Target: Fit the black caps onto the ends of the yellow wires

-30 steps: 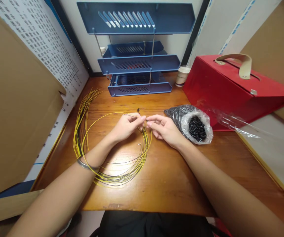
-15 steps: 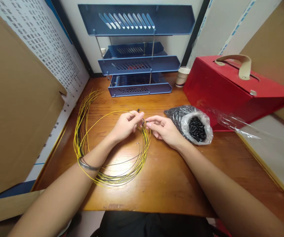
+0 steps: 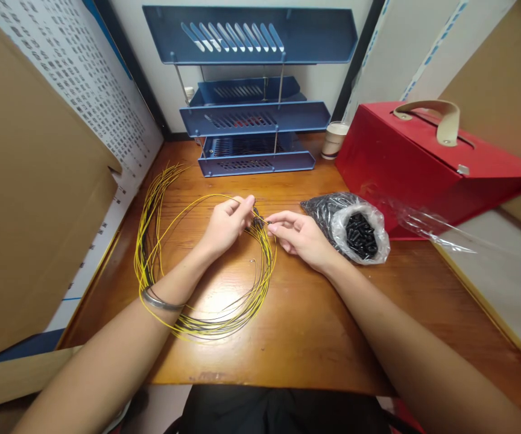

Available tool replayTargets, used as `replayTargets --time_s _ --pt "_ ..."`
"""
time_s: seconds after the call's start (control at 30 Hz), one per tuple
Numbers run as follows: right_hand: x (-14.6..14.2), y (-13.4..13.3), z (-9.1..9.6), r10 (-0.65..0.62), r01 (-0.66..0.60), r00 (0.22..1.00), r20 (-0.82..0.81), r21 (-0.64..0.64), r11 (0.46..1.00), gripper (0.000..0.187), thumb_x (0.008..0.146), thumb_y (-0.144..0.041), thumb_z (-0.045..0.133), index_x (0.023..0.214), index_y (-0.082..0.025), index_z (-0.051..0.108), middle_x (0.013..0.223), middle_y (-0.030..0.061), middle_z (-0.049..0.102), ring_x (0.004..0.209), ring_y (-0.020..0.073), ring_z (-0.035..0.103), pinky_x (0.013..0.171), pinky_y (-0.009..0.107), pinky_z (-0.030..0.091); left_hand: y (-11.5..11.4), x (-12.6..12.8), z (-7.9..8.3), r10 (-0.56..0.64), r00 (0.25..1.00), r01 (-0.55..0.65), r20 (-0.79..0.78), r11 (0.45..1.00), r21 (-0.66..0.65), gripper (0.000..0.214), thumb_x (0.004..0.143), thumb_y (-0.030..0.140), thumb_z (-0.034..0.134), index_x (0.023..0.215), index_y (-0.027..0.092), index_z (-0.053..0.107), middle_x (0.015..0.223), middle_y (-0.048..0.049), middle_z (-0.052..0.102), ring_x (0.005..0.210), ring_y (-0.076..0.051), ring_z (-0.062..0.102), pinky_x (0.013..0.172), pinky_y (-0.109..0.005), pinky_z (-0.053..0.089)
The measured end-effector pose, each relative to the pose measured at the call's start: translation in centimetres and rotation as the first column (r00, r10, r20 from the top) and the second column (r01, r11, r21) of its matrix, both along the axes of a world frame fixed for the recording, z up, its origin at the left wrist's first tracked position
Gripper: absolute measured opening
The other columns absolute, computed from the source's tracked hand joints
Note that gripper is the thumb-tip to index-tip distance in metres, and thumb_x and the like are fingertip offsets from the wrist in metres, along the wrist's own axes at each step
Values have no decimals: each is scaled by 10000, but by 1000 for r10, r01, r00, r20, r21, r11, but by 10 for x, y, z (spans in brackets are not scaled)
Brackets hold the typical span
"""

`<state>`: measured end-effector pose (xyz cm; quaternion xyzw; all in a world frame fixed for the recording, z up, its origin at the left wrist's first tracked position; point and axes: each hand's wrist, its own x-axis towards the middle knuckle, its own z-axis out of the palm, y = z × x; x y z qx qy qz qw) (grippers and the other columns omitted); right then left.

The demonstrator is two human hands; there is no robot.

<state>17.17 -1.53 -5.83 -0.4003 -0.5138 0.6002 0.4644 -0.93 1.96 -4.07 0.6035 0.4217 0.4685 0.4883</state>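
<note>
A loose coil of yellow and black wires (image 3: 265, 277) lies on the wooden table, its strands looping around beneath my left forearm. My left hand (image 3: 228, 224) pinches one yellow wire (image 3: 201, 198) between thumb and forefinger above the coil's far right side. Just to its right, my right hand (image 3: 299, 236) is closed in a pinch at the end of that wire, where a small dark tip shows at the fingertips; its exact form is too small to make out. Dark wire ends (image 3: 257, 220) bunch on the coil between the hands.
An open plastic bag of small black sleeve-like pieces (image 3: 360, 236) sits right of my right hand. Behind it stand a red box (image 3: 405, 175) with a beige handle and a paper cup (image 3: 334, 141). Blue tiered trays (image 3: 255, 164) stand at the back; cardboard (image 3: 29, 181) is at left.
My left hand has moved a little left and away from my right hand, sliding back along the yellow wire. My right hand has stayed almost still.
</note>
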Motion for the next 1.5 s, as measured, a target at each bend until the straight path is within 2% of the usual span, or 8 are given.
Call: replayTargets --time_s 0.13,0.37,0.67,0.93,1.03,1.13,1.3,1.5 --pt "0 0 0 5 -5 1000 -6 -2 1000 357 747 -400 790 985 -153 690 724 -5 669 444 46 403 403 216 236 -3 1 -2 -172 984 171 -43 985 -22 503 789 604 733 616 160 571 495 47 493 417 -55 392 425 -218 297" --pt "-1 0 1 -7 7 1000 -13 -21 1000 368 731 -398 797 986 -154 696 716 -11 659 428 41 405 377 200 237 2 0 -3 44 998 -46 39 998 31 492 806 587 711 602 170 549 500 45 493 404 -59 393 422 -230 290" --pt "1 1 -2 -34 33 999 -28 -25 999 390 722 -423 809 983 -157 694 724 5 677 418 46 431 352 177 290 -4 -4 -4 -275 954 278 -123 961 11 529 795 526 738 551 199 401 518 49 445 474 -75 416 497 -238 335" --pt "1 2 -2 -22 21 999 -31 -13 1000 389 726 -422 807 984 -151 698 748 9 683 414 40 423 348 178 294 -3 -6 -9 -286 940 295 -183 955 24 521 804 380 695 570 231 253 483 69 378 450 -71 381 479 -232 310" --pt "1 1 -2 -26 25 999 -27 -9 1000 382 725 -423 811 974 -156 699 720 -8 657 417 42 422 351 181 295 -5 -5 -4 -309 935 314 -174 949 4 537 793 460 730 552 216 317 482 57 414 450 -71 398 463 -226 311" --pt "1 1 -1 -23 23 1000 -18 1 1000 373 733 -428 808 968 -159 699 723 -8 654 418 42 423 355 185 300 -7 -2 0 -339 929 339 -146 940 -29 529 852 582 651 556 181 474 498 29 477 440 -75 429 440 -223 316" --pt "0 1 -1 -19 19 1000 -17 -10 1000 396 719 -436 817 973 -161 689 746 7 680 410 43 423 347 189 296 -4 1 -2 -231 973 229 -24 972 -50 524 839 623 651 603 164 560 556 7 552 406 -67 457 386 -217 316" --pt "0 2 -2 -28 27 999 -34 -15 1000 393 711 -429 818 965 -158 688 750 7 682 402 41 426 341 186 295 0 0 -1 45 995 -46 84 999 3 487 841 622 651 667 175 568 583 7 586 386 -68 461 345 -214 304"
